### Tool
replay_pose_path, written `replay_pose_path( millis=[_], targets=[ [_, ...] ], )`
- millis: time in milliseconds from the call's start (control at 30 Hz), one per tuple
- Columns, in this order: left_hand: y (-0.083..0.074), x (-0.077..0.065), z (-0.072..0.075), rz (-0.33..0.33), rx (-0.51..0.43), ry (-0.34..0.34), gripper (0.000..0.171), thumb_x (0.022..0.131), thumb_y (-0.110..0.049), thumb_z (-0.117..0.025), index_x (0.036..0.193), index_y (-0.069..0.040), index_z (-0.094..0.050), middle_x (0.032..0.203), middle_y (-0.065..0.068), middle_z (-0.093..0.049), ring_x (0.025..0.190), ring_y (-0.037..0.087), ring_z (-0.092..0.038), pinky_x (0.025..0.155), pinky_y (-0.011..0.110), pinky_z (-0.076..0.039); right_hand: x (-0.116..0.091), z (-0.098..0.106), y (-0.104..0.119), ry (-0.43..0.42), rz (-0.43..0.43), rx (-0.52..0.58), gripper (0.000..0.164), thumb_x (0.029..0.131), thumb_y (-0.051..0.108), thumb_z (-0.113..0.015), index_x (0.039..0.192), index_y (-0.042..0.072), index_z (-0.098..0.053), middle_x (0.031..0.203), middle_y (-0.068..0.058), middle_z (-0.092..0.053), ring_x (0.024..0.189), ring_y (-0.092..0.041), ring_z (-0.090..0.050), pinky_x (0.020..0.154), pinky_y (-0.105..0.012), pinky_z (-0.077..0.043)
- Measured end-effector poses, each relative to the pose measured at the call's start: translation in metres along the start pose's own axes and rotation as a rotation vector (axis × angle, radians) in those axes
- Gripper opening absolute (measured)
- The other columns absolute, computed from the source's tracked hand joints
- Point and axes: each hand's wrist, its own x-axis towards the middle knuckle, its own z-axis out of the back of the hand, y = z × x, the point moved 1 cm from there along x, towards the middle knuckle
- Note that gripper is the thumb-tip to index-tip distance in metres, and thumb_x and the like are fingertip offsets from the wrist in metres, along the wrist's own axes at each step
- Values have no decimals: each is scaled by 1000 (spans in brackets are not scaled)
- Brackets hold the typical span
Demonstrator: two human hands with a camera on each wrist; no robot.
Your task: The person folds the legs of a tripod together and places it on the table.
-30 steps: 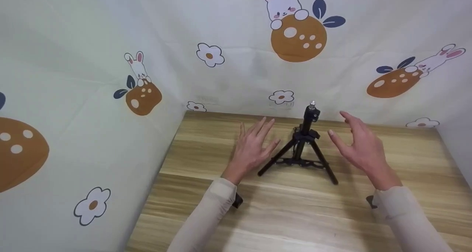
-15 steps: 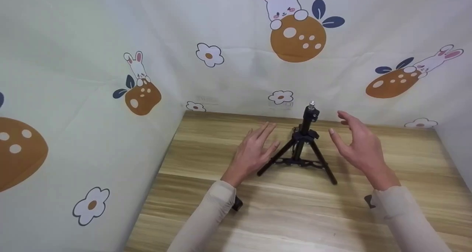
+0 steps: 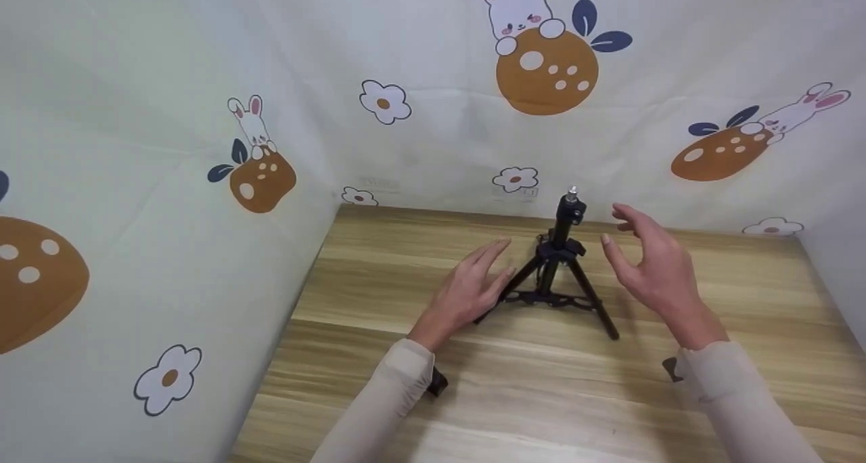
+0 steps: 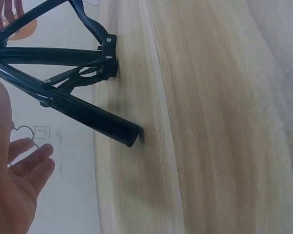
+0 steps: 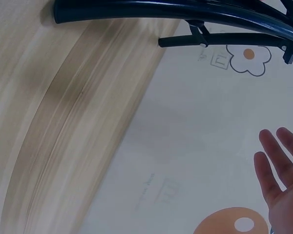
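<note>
Both left grip (image 3: 465, 292) and right grip (image 3: 656, 267) are released, slightly nearer the tripod (image 3: 561, 231) than before.

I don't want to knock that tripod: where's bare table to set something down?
Bare table: left of the left hand, towards the printed cloth; nearer than the tripod, between the sleeves; right of the right hand. It's crowded around the tripod, a hand on either side.

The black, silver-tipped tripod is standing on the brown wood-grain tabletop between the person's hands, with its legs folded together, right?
Not quite: its black legs are spread apart, not folded together, as the head view shows. The tripod does stand on the tabletop, between the left hand and right hand.
</note>
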Motion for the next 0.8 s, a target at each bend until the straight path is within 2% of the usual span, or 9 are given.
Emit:
replay_pose_path(
  millis=[167,433,533,600,667,800],
  targets=[
    [-2,-1,-2,-12,-67,4,55,115,-47,-50,161,-18,-51,157,3,-62,137,24,-67,118,38,-57,1,-2,3,-17,28,12,51,100,20,-76,148,9,-63,136,-13,-75,113,-35,-75,92,-60,-63],
    [-3,-5,-7,20,-139,50,58,114,-50,-52,161,-16,-51,157,7,-62,126,23,-72,107,30,-63,2,-4,9,-19,55,41,45,101,16,-76,144,8,-66,131,-12,-77,106,-33,-77,92,-55,-64],
    [-4,-4,-6,25,-161,51,58,112,-48,-57,159,-14,-53,152,10,-66,120,25,-75,102,28,-65,2,-4,10,-28,74,65,43,100,13,-76,142,8,-68,129,-13,-78,103,-32,-78,95,-32,-65],
    [-4,-4,-5,19,-171,41,57,111,-47,-60,156,-13,-56,148,12,-68,117,25,-77,100,28,-66,2,-5,11,-34,83,87,43,100,11,-75,142,8,-68,129,-13,-78,102,-32,-78,97,-15,-59],
    [-5,-4,-4,6,-193,29,55,110,-44,-63,153,-11,-58,144,13,-71,115,25,-78,99,29,-66,2,-5,12,-40,87,113,42,100,9,-75,141,8,-68,127,-13,-78,104,-32,-78,98,-2,-50],
    [-7,-3,-4,-20,-243,11,51,108,-38,-67,149,-7,-61,136,15,-74,114,24,-78,97,22,-65,3,-7,14,-38,79,162,40,101,8,-74,141,6,-68,128,-13,-77,107,-31,-77,99,-4,-53]
  ],
)
